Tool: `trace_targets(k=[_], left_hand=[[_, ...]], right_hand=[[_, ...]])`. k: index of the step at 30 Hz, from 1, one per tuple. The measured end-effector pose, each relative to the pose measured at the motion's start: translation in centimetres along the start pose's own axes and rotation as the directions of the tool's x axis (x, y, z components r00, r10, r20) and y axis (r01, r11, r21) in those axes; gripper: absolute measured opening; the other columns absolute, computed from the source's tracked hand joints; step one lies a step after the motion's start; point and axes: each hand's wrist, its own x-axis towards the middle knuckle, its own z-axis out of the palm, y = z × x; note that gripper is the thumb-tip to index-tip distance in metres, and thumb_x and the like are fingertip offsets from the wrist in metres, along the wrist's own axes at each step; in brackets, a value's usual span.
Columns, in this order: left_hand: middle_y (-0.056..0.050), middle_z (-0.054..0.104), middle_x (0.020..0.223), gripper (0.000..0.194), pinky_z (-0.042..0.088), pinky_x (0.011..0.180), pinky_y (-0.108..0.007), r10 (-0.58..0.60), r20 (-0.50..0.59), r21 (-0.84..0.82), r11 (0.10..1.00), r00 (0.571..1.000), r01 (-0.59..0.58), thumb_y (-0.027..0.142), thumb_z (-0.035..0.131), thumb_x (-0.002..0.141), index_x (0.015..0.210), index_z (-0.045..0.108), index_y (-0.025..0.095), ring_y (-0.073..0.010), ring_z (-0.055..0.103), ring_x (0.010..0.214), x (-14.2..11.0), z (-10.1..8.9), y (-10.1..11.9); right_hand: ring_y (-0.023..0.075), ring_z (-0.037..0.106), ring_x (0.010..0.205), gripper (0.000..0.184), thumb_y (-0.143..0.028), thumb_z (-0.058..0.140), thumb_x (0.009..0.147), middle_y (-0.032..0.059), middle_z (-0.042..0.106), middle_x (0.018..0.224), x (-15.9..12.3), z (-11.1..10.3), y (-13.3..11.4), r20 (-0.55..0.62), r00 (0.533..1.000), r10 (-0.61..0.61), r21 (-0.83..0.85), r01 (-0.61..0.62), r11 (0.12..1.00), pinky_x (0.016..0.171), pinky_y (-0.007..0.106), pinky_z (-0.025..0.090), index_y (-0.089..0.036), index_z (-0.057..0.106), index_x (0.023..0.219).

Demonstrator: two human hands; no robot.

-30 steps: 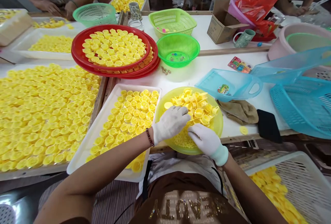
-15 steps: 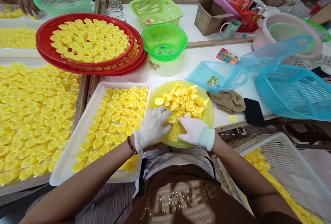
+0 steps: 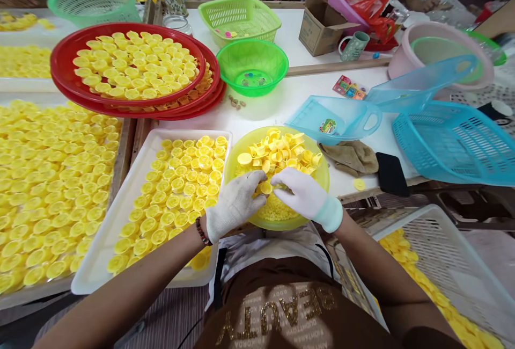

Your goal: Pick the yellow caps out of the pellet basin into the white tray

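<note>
A yellow basin [image 3: 324, 188] stands at the table's front edge, right before me. Small yellow cups [image 3: 277, 147] with flip lids are heaped at its back, and loose yellow pellets [image 3: 276, 209] lie towards its front. Over the basin my left hand [image 3: 235, 198], in a white glove, holds one yellow cup [image 3: 264, 188] between thumb and fingers. My right hand [image 3: 301, 193], gloved too, is beside that cup with its fingers curled together; what is in them is hidden. To the left, a white tray [image 3: 90, 255] carries rows of filled yellow cups.
Red trays [image 3: 60, 78] of cups are stacked at back left. Beyond the basin are a green bowl [image 3: 257, 86], a blue scoop [image 3: 354, 118], a brown cloth [image 3: 354, 158] and a blue basket [image 3: 454, 145]. Co-workers' arms show at the far side.
My right hand has risen from the pellets and moved left to the cup, its fingers now curled in. The left hand still holds the cup. The whole view has shifted slightly.
</note>
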Motion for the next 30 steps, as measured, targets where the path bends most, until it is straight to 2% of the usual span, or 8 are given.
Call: trace_targets(k=[4, 11, 15, 20, 23, 27, 30], left_hand=[[-0.007, 0.07, 0.101, 0.026, 0.055, 0.081, -0.039, -0.015, -0.029, -0.017, 1.0, 0.999, 0.014, 0.02, 0.06, 0.08, 0.107, 0.057, 0.022, -0.0243, 0.068, 0.091, 0.0, 0.3, 0.4], [-0.007, 0.071, 0.106, 0.025, 0.056, 0.086, -0.039, 0.011, -0.059, -0.138, 0.99, 0.998, -0.019, 0.025, 0.06, 0.086, 0.111, 0.056, 0.021, -0.0233, 0.069, 0.095, -0.6, 0.2, -0.3], [-0.007, 0.071, 0.107, 0.025, 0.055, 0.087, -0.04, 0.006, -0.047, -0.137, 0.99, 0.999, -0.012, 0.025, 0.061, 0.086, 0.111, 0.056, 0.021, -0.0239, 0.069, 0.096, -0.6, 0.4, -0.2], [-0.007, 0.07, 0.098, 0.026, 0.055, 0.079, -0.038, -0.024, -0.039, -0.093, 0.995, 0.999, 0.02, 0.023, 0.061, 0.084, 0.109, 0.056, 0.021, -0.0243, 0.069, 0.088, -0.3, 0.6, 0.9], [-0.008, 0.07, 0.102, 0.031, 0.055, 0.08, -0.039, -0.014, -0.056, -0.107, 0.994, 0.998, 0.008, 0.022, 0.063, 0.083, 0.113, 0.054, 0.019, -0.0252, 0.07, 0.091, -0.2, 0.5, 1.2], [-0.008, 0.07, 0.11, 0.036, 0.056, 0.086, -0.04, 0.013, -0.081, -0.155, 0.988, 0.997, -0.025, 0.025, 0.064, 0.085, 0.118, 0.052, 0.02, -0.0255, 0.07, 0.098, -0.4, 0.9, 0.5], [-0.007, 0.071, 0.113, 0.034, 0.056, 0.089, -0.04, 0.016, -0.106, -0.155, 0.987, 0.994, -0.033, 0.026, 0.064, 0.088, 0.12, 0.053, 0.022, -0.0245, 0.07, 0.1, -0.7, 1.3, 0.1]], right_hand=[[0.0239, 0.063, 0.104, 0.023, -0.019, 0.056, 0.092, 0.0086, 0.069, 0.107, 0.2, 0.2, -0.4, -0.036, 0.999, -0.008, 0.01, 0.008, 1.0, 0.094, 0.042, 0.05, -0.021, 0.063, 0.114], [0.0216, 0.066, 0.094, 0.015, -0.017, 0.053, 0.092, 0.0062, 0.07, 0.097, -1.9, -0.2, 1.4, -0.131, 0.989, 0.074, -0.007, -0.076, 0.997, 0.088, 0.038, 0.053, -0.022, 0.065, 0.1], [0.0204, 0.067, 0.092, 0.015, -0.019, 0.052, 0.094, 0.0059, 0.071, 0.097, -1.9, -0.3, 0.5, -0.141, 0.986, 0.084, 0.039, -0.079, 0.996, 0.087, 0.036, 0.054, -0.022, 0.066, 0.098], [0.0196, 0.068, 0.095, 0.016, -0.022, 0.056, 0.093, 0.0049, 0.074, 0.102, -0.6, 0.1, -0.9, -0.156, 0.985, 0.073, 0.15, -0.05, 0.987, 0.09, 0.035, 0.053, -0.023, 0.069, 0.103], [0.0194, 0.068, 0.093, 0.016, -0.021, 0.057, 0.092, 0.005, 0.074, 0.1, -0.6, 0.1, -0.7, -0.186, 0.977, 0.102, 0.177, -0.069, 0.982, 0.089, 0.035, 0.053, -0.022, 0.069, 0.102], [0.0184, 0.068, 0.082, 0.015, -0.021, 0.056, 0.092, 0.0044, 0.073, 0.091, -1.7, -0.6, 0.0, -0.189, 0.962, 0.198, 0.178, -0.165, 0.97, 0.083, 0.034, 0.054, -0.021, 0.068, 0.101], [0.0192, 0.068, 0.087, 0.013, -0.021, 0.056, 0.092, 0.0048, 0.074, 0.094, -2.4, -0.9, 0.3, -0.185, 0.959, 0.213, 0.153, -0.186, 0.97, 0.084, 0.034, 0.054, -0.021, 0.067, 0.1]])
